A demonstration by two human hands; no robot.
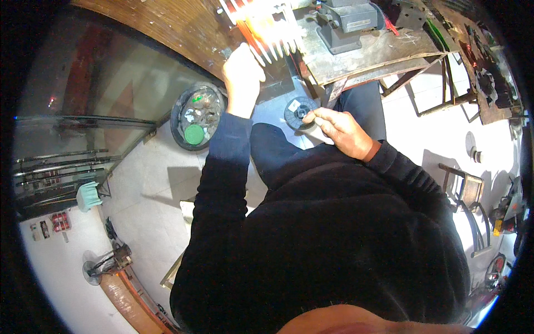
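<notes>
Near the centre, my right hand [346, 132] is closed, thumb and forefinger pinched together at the hub of a dark round spool [293, 118]. The spool sits above my lap, between my knees. Whether the fingertips grip the hub or something small on it is hard to see. My left hand [243, 69] reaches up to the bench edge, its fingers curled and washed out by glare. It is beside a brightly lit piece with a row of white prongs [272, 53] and an orange-red middle. What the left fingers hold is hidden.
Left of my knee stands a black bucket [177, 131] of scraps with a green round lid [194, 134] inside. A wooden bench [161, 22] lies ahead on the left. A grey metal vise-like tool [356, 22] stands on the worktable [356, 64]. A small stool [466, 186] is at right.
</notes>
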